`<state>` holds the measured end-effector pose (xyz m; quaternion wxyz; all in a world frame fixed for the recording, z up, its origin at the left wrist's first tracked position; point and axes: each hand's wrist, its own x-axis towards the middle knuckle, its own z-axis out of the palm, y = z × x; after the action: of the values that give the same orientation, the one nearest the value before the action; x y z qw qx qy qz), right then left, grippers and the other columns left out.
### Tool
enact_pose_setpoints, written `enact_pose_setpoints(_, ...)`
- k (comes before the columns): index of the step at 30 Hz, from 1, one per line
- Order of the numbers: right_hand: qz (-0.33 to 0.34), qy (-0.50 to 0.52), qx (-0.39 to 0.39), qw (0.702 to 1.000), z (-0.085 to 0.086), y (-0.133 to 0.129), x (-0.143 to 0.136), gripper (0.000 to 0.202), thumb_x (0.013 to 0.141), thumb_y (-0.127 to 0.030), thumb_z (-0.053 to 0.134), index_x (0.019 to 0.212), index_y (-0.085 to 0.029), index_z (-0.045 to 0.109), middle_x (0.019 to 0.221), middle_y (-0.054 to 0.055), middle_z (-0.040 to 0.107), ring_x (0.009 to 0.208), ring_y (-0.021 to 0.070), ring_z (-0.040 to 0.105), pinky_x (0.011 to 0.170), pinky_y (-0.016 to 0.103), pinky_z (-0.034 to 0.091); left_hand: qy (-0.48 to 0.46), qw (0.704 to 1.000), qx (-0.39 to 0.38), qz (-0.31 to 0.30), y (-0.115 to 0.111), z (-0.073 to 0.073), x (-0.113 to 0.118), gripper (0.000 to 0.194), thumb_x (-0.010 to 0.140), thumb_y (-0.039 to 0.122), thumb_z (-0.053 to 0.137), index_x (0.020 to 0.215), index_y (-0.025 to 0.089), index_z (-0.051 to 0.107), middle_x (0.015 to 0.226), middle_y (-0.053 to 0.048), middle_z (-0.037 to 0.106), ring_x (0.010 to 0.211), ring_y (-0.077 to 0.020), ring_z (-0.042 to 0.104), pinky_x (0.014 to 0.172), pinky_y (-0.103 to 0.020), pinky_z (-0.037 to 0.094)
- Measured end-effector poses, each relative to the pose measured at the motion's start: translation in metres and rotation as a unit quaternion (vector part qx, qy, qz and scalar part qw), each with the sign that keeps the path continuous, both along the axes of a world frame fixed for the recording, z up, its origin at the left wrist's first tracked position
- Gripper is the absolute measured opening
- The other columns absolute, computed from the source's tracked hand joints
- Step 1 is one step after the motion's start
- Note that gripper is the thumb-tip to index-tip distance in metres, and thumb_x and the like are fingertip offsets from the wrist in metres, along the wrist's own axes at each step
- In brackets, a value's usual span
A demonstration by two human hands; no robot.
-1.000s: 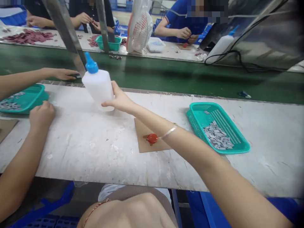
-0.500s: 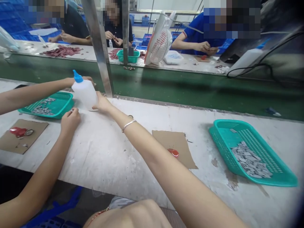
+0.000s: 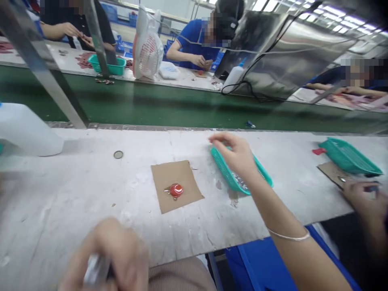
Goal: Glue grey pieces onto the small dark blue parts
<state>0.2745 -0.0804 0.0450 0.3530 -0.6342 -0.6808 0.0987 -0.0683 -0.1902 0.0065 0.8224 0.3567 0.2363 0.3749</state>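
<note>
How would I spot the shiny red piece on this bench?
On the white workbench, find the cardboard square left of the teal basket under the right hand. The red piece lies on it: small, round and glossy, unlike the dull grey disc farther left.

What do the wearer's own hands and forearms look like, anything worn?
Right hand: no glove; forearm bare, no sleeve in view, with a thin, pale, silvery bracelet round it above the wrist. Left hand: no glove either, but motion-blurred; I can't make out any ring or marking, and its forearm is out of view.
</note>
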Motion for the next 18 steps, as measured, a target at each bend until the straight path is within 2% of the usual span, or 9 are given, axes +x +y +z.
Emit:
enact_pose_setpoints(1, -0.066, -0.035, -0.026, 0.997, -0.005, -0.008, 0.036, 0.023, 0.085, -0.031, 0.051, 0.091, -0.02, 0.069, 0.097, 0.007, 0.072, 0.088, 0.0256, 0.065, 0.08, 0.041, 0.05, 0.008, 1.0, 0.002, 0.012, -0.004, 0.0, 0.014, 0.015, 0.075, 0.046, 0.065, 0.074, 0.031, 0.062, 0.048, 0.0, 0.048, 0.045, -0.0185, 0.042, 0.044, -0.029, 0.025)
enact_pose_setpoints(2, -0.093, -0.079, -0.079, 0.989, -0.011, -0.015, 0.067, 0.025, 0.084, -0.031, 0.05, 0.092, -0.018, 0.069, 0.096, 0.009, 0.072, 0.085, 0.0267, 0.065, 0.077, 0.042, 0.05, 0.029, 0.999, -0.002, 0.038, -0.005, -0.001, 0.026, 0.017, 0.079, 0.045, 0.064, 0.076, 0.028, 0.061, 0.05, 0.0, 0.049, 0.047, -0.0161, 0.041, 0.045, -0.027, 0.027)
enact_pose_setpoints(4, -0.08, -0.122, -0.151, 0.978, -0.025, -0.026, 0.111, 0.026, 0.082, -0.031, 0.051, 0.093, -0.016, 0.071, 0.097, 0.011, 0.073, 0.082, 0.0274, 0.066, 0.075, 0.042, 0.051, 0.084, 0.992, -0.03, 0.093, -0.002, -0.008, 0.043, 0.026, 0.085, 0.046, 0.061, 0.076, 0.022, 0.056, 0.054, 0.001, 0.052, 0.049, -0.0114, 0.039, 0.047, -0.021, 0.029)
enact_pose_setpoints(6, -0.042, -0.135, -0.183, 0.973, -0.037, -0.03, 0.131, 0.026, 0.082, -0.031, 0.054, 0.095, -0.017, 0.072, 0.099, 0.01, 0.073, 0.084, 0.026, 0.066, 0.075, 0.038, 0.052, 0.118, 0.984, -0.075, 0.106, 0.001, -0.021, 0.054, 0.036, 0.081, 0.053, 0.065, 0.074, 0.019, 0.053, 0.056, 0.002, 0.053, 0.048, -0.008, 0.038, 0.045, -0.017, 0.027)
enact_pose_setpoints(9, 0.004, -0.146, -0.191, 0.971, -0.05, -0.03, 0.133, 0.026, 0.083, -0.033, 0.058, 0.098, -0.02, 0.074, 0.098, 0.008, 0.071, 0.083, 0.0238, 0.066, 0.075, 0.036, 0.052, 0.101, 0.984, -0.131, 0.067, 0.003, -0.046, 0.06, 0.054, 0.059, 0.064, 0.078, 0.074, 0.018, 0.054, 0.058, 0.003, 0.057, 0.039, -0.0038, 0.037, 0.037, -0.013, 0.025)
enact_pose_setpoints(11, 0.021, -0.156, -0.188, 0.969, -0.054, -0.028, 0.127, 0.024, 0.083, -0.034, 0.059, 0.093, -0.019, 0.075, 0.095, 0.009, 0.068, 0.081, 0.0235, 0.065, 0.076, 0.036, 0.052, 0.103, 0.98, -0.155, 0.071, 0.002, -0.059, 0.061, 0.057, 0.049, 0.061, 0.083, 0.075, 0.018, 0.055, 0.061, 0.004, 0.06, 0.036, -0.0036, 0.041, 0.034, -0.013, 0.027)
enact_pose_setpoints(13, 0.029, -0.162, -0.181, 0.97, -0.057, -0.027, 0.123, 0.021, 0.083, -0.032, 0.06, 0.087, -0.019, 0.075, 0.093, 0.009, 0.067, 0.081, 0.0241, 0.065, 0.076, 0.037, 0.052, 0.13, 0.972, -0.169, 0.095, -0.001, -0.066, 0.062, 0.051, 0.048, 0.049, 0.087, 0.075, 0.018, 0.056, 0.066, 0.004, 0.062, 0.036, -0.0068, 0.05, 0.032, -0.014, 0.03)
enact_pose_setpoints(15, 0.028, -0.165, -0.168, 0.972, -0.059, -0.027, 0.121, 0.02, 0.084, -0.03, 0.059, 0.083, -0.018, 0.075, 0.092, 0.01, 0.067, 0.083, 0.0254, 0.065, 0.078, 0.038, 0.051, 0.166, 0.965, -0.161, 0.126, -0.004, -0.067, 0.063, 0.042, 0.052, 0.037, 0.086, 0.075, 0.019, 0.056, 0.067, 0.004, 0.063, 0.04, -0.0112, 0.058, 0.034, -0.017, 0.037)
enact_pose_setpoints(18, 0.022, -0.161, -0.147, 0.976, -0.062, -0.029, 0.12, 0.018, 0.083, -0.028, 0.059, 0.084, -0.018, 0.074, 0.093, 0.01, 0.068, 0.089, 0.0276, 0.065, 0.082, 0.041, 0.051, 0.219, 0.954, -0.114, 0.168, -0.011, -0.057, 0.068, 0.03, 0.064, 0.033, 0.081, 0.081, 0.019, 0.06, 0.067, 0.003, 0.064, 0.055, -0.0149, 0.066, 0.052, -0.022, 0.051)
